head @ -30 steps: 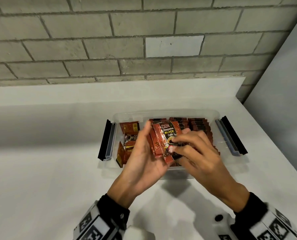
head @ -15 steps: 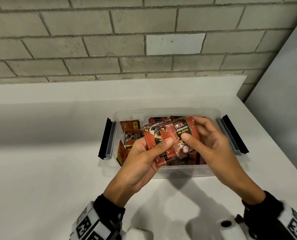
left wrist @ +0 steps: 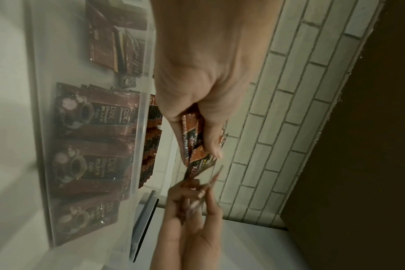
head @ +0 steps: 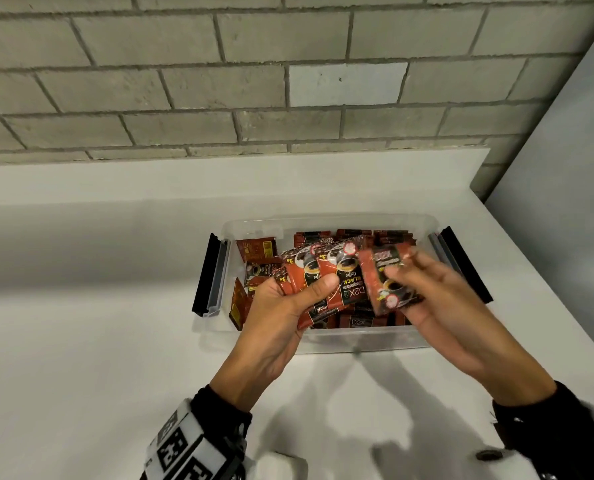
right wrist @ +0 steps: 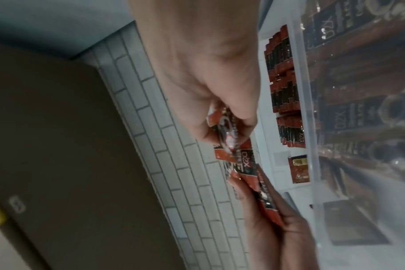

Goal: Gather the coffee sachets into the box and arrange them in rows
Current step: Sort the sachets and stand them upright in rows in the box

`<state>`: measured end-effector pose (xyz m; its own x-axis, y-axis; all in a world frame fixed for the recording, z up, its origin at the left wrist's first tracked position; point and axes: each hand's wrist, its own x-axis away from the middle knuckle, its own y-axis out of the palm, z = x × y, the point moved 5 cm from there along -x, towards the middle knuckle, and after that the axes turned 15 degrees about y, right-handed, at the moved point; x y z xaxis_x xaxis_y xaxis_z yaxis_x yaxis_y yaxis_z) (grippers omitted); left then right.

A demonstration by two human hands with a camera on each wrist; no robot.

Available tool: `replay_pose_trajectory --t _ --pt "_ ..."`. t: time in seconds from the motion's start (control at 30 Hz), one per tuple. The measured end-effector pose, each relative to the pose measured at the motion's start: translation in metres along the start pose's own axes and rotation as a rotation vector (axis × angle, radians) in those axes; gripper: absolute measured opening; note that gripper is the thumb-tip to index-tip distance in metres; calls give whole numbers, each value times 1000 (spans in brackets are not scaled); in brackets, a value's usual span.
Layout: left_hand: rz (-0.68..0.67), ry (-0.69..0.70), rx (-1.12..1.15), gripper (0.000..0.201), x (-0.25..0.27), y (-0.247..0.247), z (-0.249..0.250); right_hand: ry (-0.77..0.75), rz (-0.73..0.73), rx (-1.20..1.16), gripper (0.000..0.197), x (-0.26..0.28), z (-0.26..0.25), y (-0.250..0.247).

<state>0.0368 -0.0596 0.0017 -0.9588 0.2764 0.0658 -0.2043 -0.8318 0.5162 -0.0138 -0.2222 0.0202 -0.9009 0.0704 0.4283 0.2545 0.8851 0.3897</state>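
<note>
A clear plastic box [head: 364, 341] stands on the white counter, holding rows of red-and-black coffee sachets [head: 389, 239] upright at its back and right. Above the box my left hand [head: 288, 306] grips a fanned stack of sachets [head: 330, 282], thumb pressed on top. My right hand [head: 423, 289] pinches one sachet [head: 389, 282] just right of that stack, blurred by motion. The left wrist view shows the stack [left wrist: 194, 146] in my left hand [left wrist: 208, 113]. In the right wrist view my right hand [right wrist: 220, 117] pinches the single sachet [right wrist: 227, 135].
Several loose sachets [head: 257, 251] lie unsorted in the box's left part. Black latch handles [head: 207, 275] [head: 465, 265] hang off both ends of the box. A grey brick wall [head: 254, 81] rises behind the counter [head: 81, 341], and a pale panel [head: 565, 202] bounds it on the right.
My hands have spread the sachet stack into a fan. The right hand has drawn one sachet off to the right of the stack.
</note>
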Motion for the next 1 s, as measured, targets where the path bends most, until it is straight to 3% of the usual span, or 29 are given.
replay_pose_trajectory --t 0.13,0.23,0.33,0.43,0.53,0.63,0.8,1.0 --pt "-5 -40 -34 37 2 0 -2 -23 108 225 14 -2 7 2" --pt "-38 -71 40 34 3 3 1 -25 166 214 18 -7 4 -4" --pt "39 -89 124 21 2 -3 4 -24 209 121 26 -11 -5 -13" --pt "29 -64 121 18 1 -6 7 -33 179 39 40 -10 -17 -20" --pt "2 -52 118 20 0 -5 8 -18 99 62 32 -8 -20 -16" --pt "-29 -43 104 19 1 -1 7 34 61 145 37 -10 -11 -9" --pt "-47 -37 106 42 1 0 4 81 72 132 39 -14 -1 -4" --pt "-82 -88 42 49 0 -2 -1 58 130 193 36 -15 -3 -2"
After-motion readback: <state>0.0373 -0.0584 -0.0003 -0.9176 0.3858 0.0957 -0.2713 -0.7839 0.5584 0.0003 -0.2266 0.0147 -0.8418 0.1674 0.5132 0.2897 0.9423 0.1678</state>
